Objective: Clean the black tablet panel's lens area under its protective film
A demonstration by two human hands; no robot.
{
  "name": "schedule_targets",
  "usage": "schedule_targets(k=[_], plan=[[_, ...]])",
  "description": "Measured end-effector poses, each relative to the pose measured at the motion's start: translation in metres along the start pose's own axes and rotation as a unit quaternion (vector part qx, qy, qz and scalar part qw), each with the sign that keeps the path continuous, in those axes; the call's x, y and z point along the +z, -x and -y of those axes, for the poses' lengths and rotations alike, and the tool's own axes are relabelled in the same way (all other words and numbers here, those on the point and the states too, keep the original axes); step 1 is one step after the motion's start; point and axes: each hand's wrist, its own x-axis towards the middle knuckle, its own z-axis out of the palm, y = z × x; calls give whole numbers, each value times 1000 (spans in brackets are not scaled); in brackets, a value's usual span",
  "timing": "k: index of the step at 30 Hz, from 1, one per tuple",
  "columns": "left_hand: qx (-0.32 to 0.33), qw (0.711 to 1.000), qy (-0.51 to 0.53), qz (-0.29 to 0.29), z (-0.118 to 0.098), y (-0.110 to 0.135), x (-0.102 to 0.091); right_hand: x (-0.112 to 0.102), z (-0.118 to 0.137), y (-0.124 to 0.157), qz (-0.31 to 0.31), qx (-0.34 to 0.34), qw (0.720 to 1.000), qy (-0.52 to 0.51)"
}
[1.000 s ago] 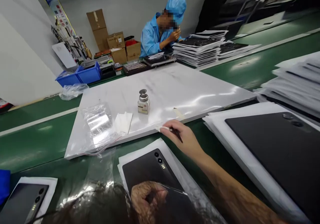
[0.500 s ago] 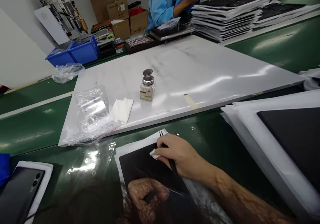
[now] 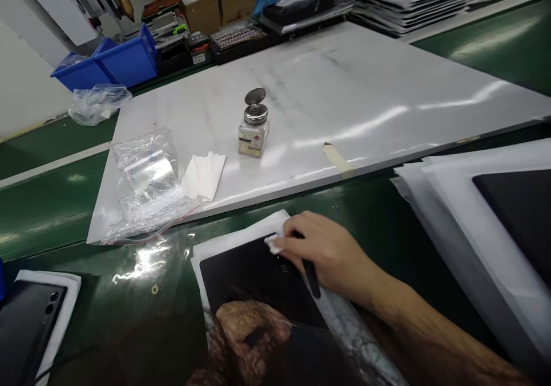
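Note:
My right hand (image 3: 329, 251) is closed, with a small white wad of wipe (image 3: 272, 243) pinched between thumb and finger. The wad touches the upper right part of a black tablet-like panel (image 3: 236, 265). Dark tweezers (image 3: 313, 280) are also held in this hand, their lower end sticking out under the palm. White sheets (image 3: 253, 229) lie beneath the panel, with small light dots near its right edge. My left hand (image 3: 258, 323), dark and in shadow, rests curled over the panel's lower part; what its fingers grip cannot be made out.
On a white board (image 3: 310, 105) stand a glass dispenser bottle (image 3: 253, 131) with its lid up, a folded white wipe (image 3: 203, 175) and clear plastic bags (image 3: 150, 179). Another black device (image 3: 30, 323) lies left. Layered sheets with a dark panel (image 3: 520, 208) lie right. Blue bins (image 3: 116, 65) stand behind.
The view has tipped downward. My right hand has turned and shifted slightly right across the panel with the wipe, and the tweezer tips no longer show. My left hand stays about where it was.

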Motion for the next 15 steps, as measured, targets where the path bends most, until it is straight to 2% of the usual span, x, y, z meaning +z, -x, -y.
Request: schedule_targets(k=[3, 5, 9, 12, 15], plan=[[41, 999, 0, 14, -3, -2, -1, -3, 0, 2, 50, -29, 996, -73], [51, 999, -6, 13, -3, -2, -1, -12, -4, 1, 56, -1, 997, -56], [52, 999, -6, 8, -5, -2, -2, -22, -9, -4, -20, 66, 996, 59], [35, 999, -9, 14, -6, -2, -2, -13, -2, -8, -84, 88, 992, 40], [23, 999, 29, 9, -4, -2, 0, 1, 7, -11, -85, 82, 993, -14]])
